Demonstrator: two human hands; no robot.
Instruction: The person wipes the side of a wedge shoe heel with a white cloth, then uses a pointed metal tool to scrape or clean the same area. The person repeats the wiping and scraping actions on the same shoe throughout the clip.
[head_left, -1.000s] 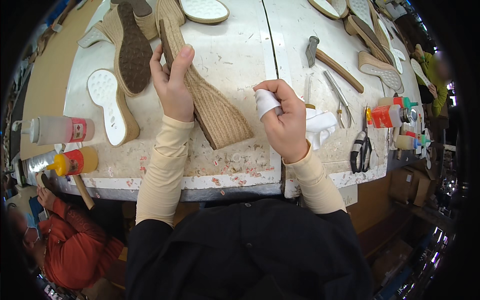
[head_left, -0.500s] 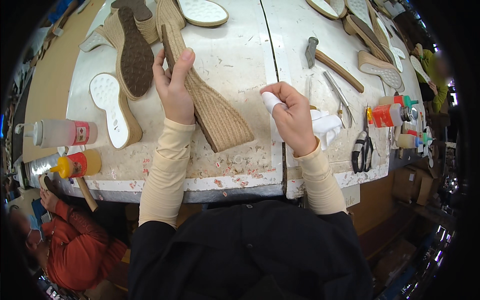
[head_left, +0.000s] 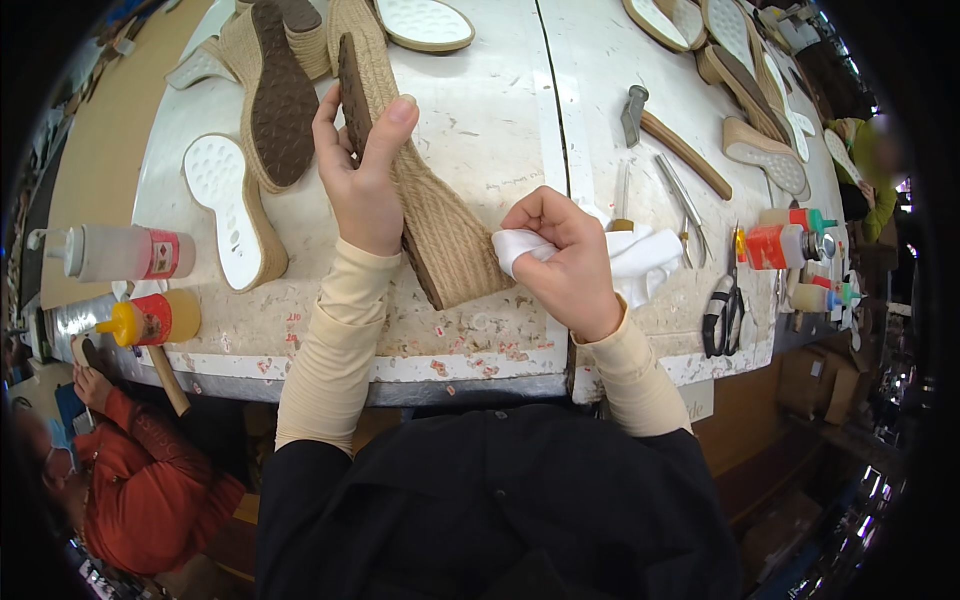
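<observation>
My left hand point(head_left: 360, 170) grips a jute-wrapped wedge sole point(head_left: 430, 215) that stands on its side on the white worktable point(head_left: 500, 110), dark tread facing left. My right hand point(head_left: 565, 250) is closed on a white cloth point(head_left: 625, 255), pressing its bunched end against the heel end of the wedge sole. More of the cloth trails to the right on the table.
Other wedge soles point(head_left: 265, 90) and white insoles point(head_left: 225, 205) lie at left and back. A hammer point(head_left: 665, 135), tweezers point(head_left: 685, 205), scissors point(head_left: 720, 310) and small bottles point(head_left: 785, 245) sit at right. Squeeze bottles point(head_left: 120, 255) stand at left. A person in red point(head_left: 130, 480) is at lower left.
My right hand has brought the cloth down and left from raised above the table onto the wedge's heel end. My left hand's grip stays on the sole.
</observation>
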